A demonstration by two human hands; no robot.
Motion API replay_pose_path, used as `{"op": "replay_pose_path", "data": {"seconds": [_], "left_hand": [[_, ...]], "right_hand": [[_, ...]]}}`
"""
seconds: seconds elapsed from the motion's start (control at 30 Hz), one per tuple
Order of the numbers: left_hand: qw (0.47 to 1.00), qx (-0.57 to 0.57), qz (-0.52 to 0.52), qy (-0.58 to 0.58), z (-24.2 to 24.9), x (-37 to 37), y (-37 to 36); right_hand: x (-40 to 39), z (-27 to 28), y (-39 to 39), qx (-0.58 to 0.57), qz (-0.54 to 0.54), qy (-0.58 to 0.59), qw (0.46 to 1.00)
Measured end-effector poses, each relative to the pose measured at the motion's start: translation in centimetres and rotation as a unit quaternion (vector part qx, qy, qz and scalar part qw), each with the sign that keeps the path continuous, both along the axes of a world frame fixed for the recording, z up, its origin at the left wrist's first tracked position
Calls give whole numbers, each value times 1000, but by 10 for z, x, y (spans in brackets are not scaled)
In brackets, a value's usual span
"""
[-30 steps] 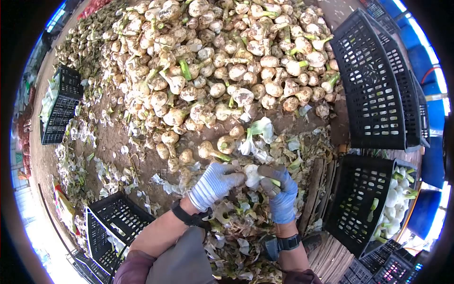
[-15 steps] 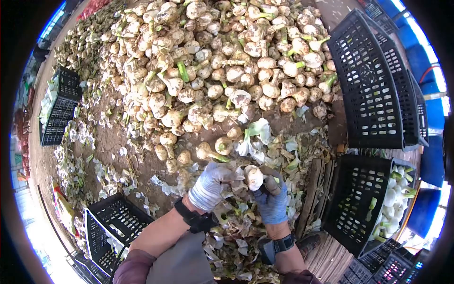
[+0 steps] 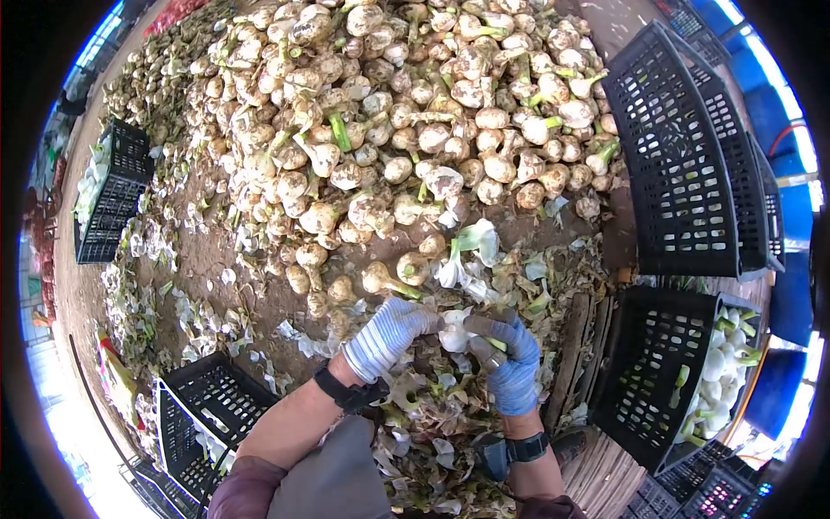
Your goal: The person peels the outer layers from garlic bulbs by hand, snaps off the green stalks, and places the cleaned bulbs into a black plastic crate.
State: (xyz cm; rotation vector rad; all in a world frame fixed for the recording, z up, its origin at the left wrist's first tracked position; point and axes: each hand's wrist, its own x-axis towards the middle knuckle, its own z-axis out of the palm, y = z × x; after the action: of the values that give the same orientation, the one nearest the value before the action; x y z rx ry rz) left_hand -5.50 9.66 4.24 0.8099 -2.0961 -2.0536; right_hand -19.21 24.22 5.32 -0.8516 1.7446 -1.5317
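Note:
Between my two gloved hands is a white bulb (image 3: 455, 331) with a short green stem pointing right. My right hand (image 3: 508, 350) has its fingers wrapped round the bulb's stem side. Fingertips of my left hand (image 3: 391, 333) are pressed together at the bulb's left side, on the bulb or its skin. Just beyond the hands, a bulb with a green stem (image 3: 380, 278) lies on the soil near a peeled white-and-green skin (image 3: 474, 246). A large heap of dirty bulbs (image 3: 415, 112) fills the ground ahead.
Stacked black crates (image 3: 674, 164) stand at the right, above a crate of white bulbs (image 3: 666, 372). Two more crates are at the left, one farther off (image 3: 125, 190) and one near my left forearm (image 3: 216, 398). Loose skins (image 3: 441, 406) litter the ground below my hands.
The bulb has turned and now shows a clean white surface instead of brownish skin. My right hand has shifted slightly right and its fingers reach over the bulb.

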Motion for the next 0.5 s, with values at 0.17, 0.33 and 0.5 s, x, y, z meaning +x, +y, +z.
{"op": "replay_pose_path", "data": {"seconds": [0.17,0.33,0.5], "left_hand": [[977,-195,-83,29,-12,2,1],[981,152,102,-60,14,-1,2],[982,82,66,-154,24,-12,6]], "right_hand": [[0,-7,2,-13,-38,-84,996],[-4,-6,2,-6,-16,-12,1000],[-2,-5,0,14,10,68,998]]}}
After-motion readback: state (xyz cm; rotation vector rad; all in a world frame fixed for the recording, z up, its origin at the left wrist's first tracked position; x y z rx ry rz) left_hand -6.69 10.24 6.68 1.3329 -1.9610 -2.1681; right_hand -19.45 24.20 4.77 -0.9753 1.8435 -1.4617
